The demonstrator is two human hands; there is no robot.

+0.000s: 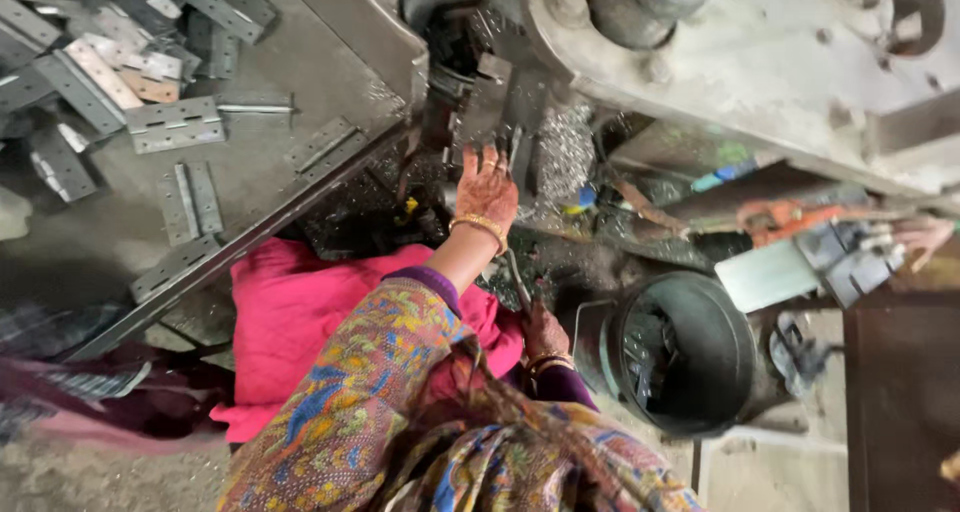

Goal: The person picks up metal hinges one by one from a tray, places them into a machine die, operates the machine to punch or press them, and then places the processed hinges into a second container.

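My left hand [487, 187], with a gold bangle at the wrist, reaches up to the dark die area of a grey press machine [700, 62]. Its fingertips rest on a dark metal part there, and whether they hold a piece is hidden. My right hand [545, 332] is lower, near my lap, closed around the lower end of a thin metal rod [516, 280] that slants up toward the machine. Both arms wear patterned multicolour sleeves.
Several flat grey hinges [172, 124] lie scattered on the metal table at the upper left. A pink cloth [300, 312] covers my lap. A dark bucket [690, 357] with metal parts stands on the right. Metal shavings [565, 152] lie beside the die. Another person's hand [925, 234] is at the right edge.
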